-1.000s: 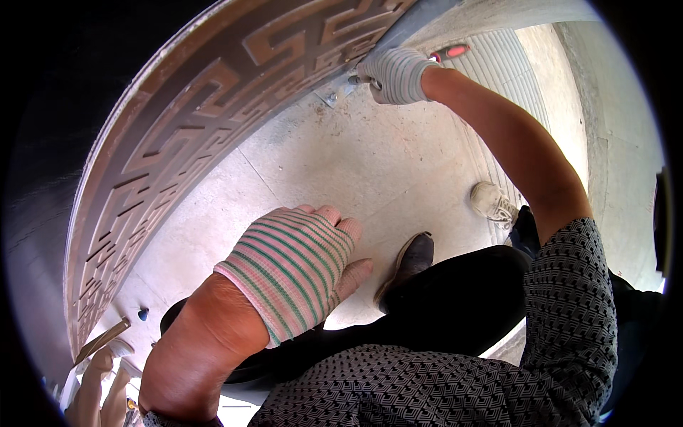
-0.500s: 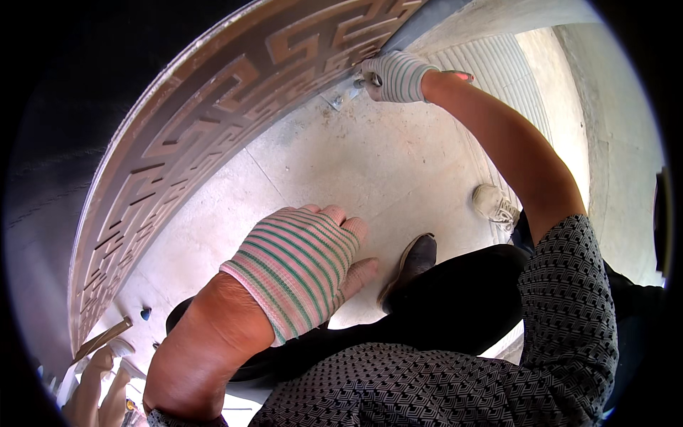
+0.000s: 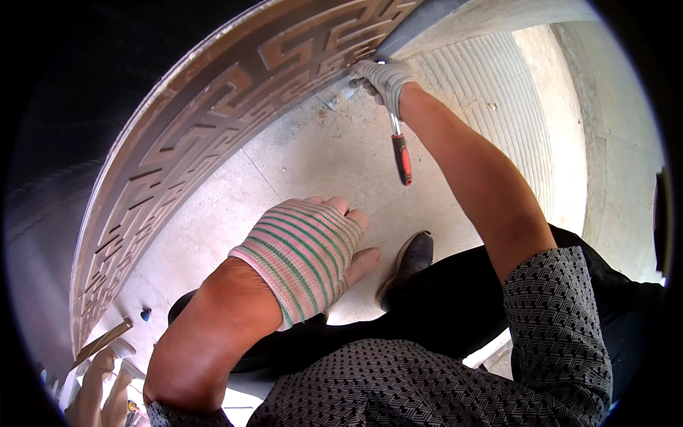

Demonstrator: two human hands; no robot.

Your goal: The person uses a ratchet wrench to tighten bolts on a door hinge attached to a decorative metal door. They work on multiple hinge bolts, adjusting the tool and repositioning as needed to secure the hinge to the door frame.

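Observation:
My right hand [image 3: 388, 80], in a striped knit glove, is at the far lower edge of a tall brown panel [image 3: 213, 92] with a raised angular pattern. Its fingers curl around the head end of a ratchet wrench, whose red and black handle [image 3: 403, 160] points back toward me. The glove hides the tool's head. Beside those fingers, a small metal bracket [image 3: 332, 102] lies at the foot of the panel. My left hand [image 3: 302, 249], gloved in pink and green stripes, hangs in front of my knee with fingers stretched out, holding nothing.
Pale concrete floor [image 3: 313, 156] lies below, with a ribbed ramp strip [image 3: 491, 92] at the far right. My dark shoe [image 3: 414, 260] is near the middle. At lower left are a small dark blue object [image 3: 146, 314] and a brownish bar [image 3: 103, 340].
The wrench handle has swung from pointing right, behind my right wrist, to pointing toward me. My right forearm has shifted left. The pale shoe at right is out of sight. My left hand hardly moved.

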